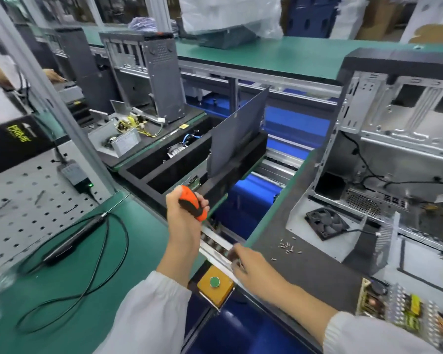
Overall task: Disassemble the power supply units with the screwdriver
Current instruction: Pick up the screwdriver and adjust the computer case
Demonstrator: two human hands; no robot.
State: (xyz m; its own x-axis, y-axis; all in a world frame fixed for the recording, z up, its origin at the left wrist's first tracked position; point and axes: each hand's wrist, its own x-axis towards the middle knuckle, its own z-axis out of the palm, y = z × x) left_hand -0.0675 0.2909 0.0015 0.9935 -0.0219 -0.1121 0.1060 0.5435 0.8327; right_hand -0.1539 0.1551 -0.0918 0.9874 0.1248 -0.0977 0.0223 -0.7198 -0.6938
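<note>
The screwdriver, with its orange and black handle, is clenched in the left hand, the grip wrapped tight round the handle and the shaft pointing down toward a long metal rail at the edge of the conveyor gap. The right hand reaches onto the same rail just right of the screwdriver, fingers curled over something small there; the blur keeps me from telling whether that grip is grasping anything or merely resting. Right of the screwdriver, on the dark mat of the surface, lies a little scatter of loose screws, and beyond them a black fan still wired to an opened metal power supply housing. Further right stands a stripped computer case, and nearer the person a bare circuit board crowded with components. Below the screwdriver sits a yellow box with a green button. Left of it, a black cable loops across the green mat.
</note>
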